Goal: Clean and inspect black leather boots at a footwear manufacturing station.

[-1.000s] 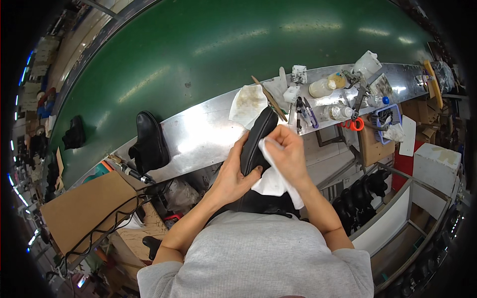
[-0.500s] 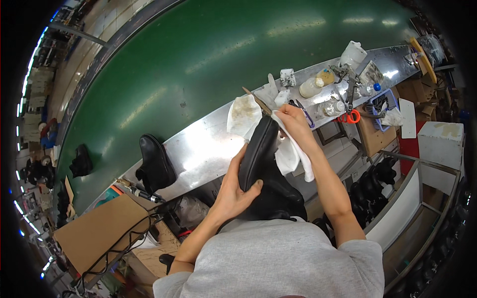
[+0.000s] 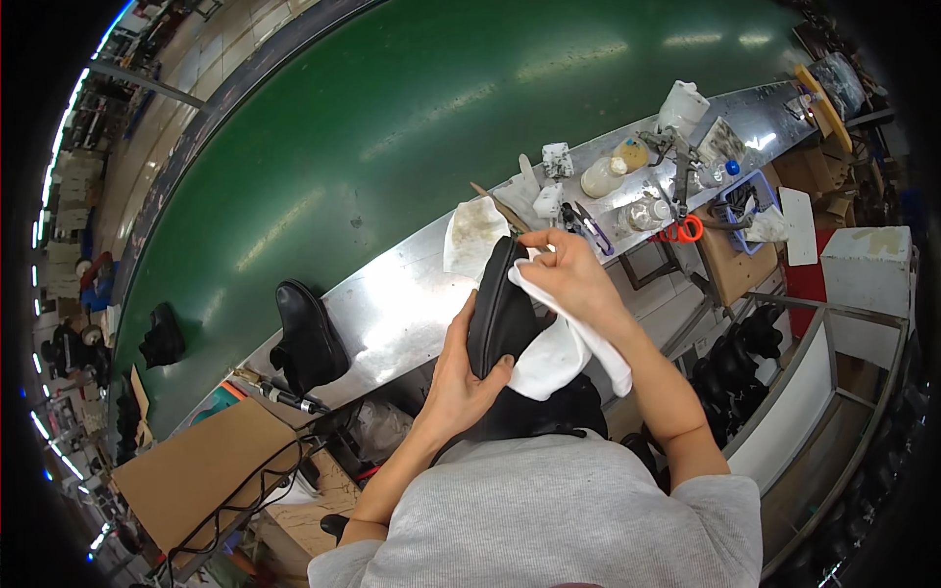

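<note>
A black boot (image 3: 502, 312) is held against my front, its toe pointing away from me and its sole edge turned to the left. My left hand (image 3: 469, 374) grips it, fingers along the sole side and thumb over the upper. A white cloth (image 3: 557, 359) is pinched in my right hand (image 3: 569, 276), close beside the boot's toe. The cloth hangs down over the boot's shaft and hides part of it. Beyond the toe, a stained white cloth sheet (image 3: 476, 237) lies on the metal bench (image 3: 392, 294). Another black boot (image 3: 308, 333) stands on the bench to the left.
A green conveyor belt (image 3: 412, 127) runs behind the bench. Glass jars (image 3: 603, 176), a clear bottle (image 3: 645, 214), orange-handled scissors (image 3: 690, 228) and a blue basket (image 3: 755, 211) are at the right. A cardboard sheet (image 3: 211, 470) with black cables lies at lower left. Several black boots fill a rack (image 3: 730, 363).
My right hand has come down slightly from the toe tip along the boot's side, and the cloth now spreads over the shaft. The boot has turned a little more upright in my left hand.
</note>
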### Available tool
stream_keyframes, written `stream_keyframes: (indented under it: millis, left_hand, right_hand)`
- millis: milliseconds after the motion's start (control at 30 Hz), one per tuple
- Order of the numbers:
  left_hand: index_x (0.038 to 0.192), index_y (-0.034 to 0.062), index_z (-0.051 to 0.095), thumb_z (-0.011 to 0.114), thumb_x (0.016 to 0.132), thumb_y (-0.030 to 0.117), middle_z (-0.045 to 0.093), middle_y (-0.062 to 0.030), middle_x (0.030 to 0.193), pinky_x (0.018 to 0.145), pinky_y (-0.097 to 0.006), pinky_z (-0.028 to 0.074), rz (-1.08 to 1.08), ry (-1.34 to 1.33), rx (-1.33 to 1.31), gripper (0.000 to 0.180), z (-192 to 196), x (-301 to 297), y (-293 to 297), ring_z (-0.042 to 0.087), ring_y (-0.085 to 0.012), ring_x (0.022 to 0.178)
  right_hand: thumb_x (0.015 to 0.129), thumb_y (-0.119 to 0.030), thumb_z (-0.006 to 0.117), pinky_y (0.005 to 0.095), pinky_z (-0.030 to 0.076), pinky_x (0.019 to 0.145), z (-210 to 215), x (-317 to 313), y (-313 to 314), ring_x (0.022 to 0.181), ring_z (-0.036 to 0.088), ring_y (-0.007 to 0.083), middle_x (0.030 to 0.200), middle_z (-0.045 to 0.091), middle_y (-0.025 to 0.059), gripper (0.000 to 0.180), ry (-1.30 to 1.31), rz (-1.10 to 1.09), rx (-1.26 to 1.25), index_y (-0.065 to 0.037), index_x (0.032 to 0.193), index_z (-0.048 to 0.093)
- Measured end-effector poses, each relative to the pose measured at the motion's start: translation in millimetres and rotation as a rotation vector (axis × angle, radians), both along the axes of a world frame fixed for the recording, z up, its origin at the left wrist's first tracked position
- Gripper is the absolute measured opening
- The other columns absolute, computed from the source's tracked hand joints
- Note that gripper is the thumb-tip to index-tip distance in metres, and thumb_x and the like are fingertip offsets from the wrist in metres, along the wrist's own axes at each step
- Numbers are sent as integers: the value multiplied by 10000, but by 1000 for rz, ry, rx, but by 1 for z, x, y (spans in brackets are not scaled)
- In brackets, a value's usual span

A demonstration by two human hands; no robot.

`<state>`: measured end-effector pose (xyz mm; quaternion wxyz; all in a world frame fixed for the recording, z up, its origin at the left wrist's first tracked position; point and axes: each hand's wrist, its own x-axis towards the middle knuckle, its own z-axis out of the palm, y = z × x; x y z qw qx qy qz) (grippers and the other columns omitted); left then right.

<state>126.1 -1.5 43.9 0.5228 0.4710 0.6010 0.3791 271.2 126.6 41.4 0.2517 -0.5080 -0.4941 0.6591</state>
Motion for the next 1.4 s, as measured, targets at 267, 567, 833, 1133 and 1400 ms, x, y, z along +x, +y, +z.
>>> stream_keyframes:
  millis: [267,567,833,1133,1400]
  left_hand:
    - [1365,-47,196,595,788,62,399,-196,1295,1008,-319,307,12,-177,-15,710,-15,-14,3,411,-237,1196]
    - [1384,25,223,609,799,61,417,-97,1270,977,-281,326,263,-491,-71,702,-30,-54,7,397,-156,1161]
    - [1381,18,229,627,798,95,412,-111,1280,1001,-298,307,242,-451,-30,710,-30,-70,4,394,-182,1183]
    - [1388,18,177,659,771,116,366,-189,1315,1036,-361,280,373,-60,165,789,-45,-88,10,391,-267,1209]
    - [1395,24,161,643,777,119,361,-193,1290,984,-359,346,543,143,232,790,-43,-102,14,421,-265,1166]
  right_hand:
    - [849,-222,551,189,284,364,-55,12,51,410,390,41,519,456,-28,229,34,165,-275,-39,715,584]
    - [800,-145,429,242,398,477,-47,19,60,497,499,104,577,551,35,287,-178,-74,-44,-4,818,678]
    - [788,-217,405,289,394,525,-54,11,80,543,504,152,572,547,58,348,-442,-6,312,7,796,672]
    - [823,-180,404,249,405,581,-37,-20,33,620,514,114,666,574,50,313,-249,197,135,20,849,643]
    - [822,-119,398,289,430,579,-20,-25,24,594,530,132,638,588,77,296,-466,180,323,26,885,649]
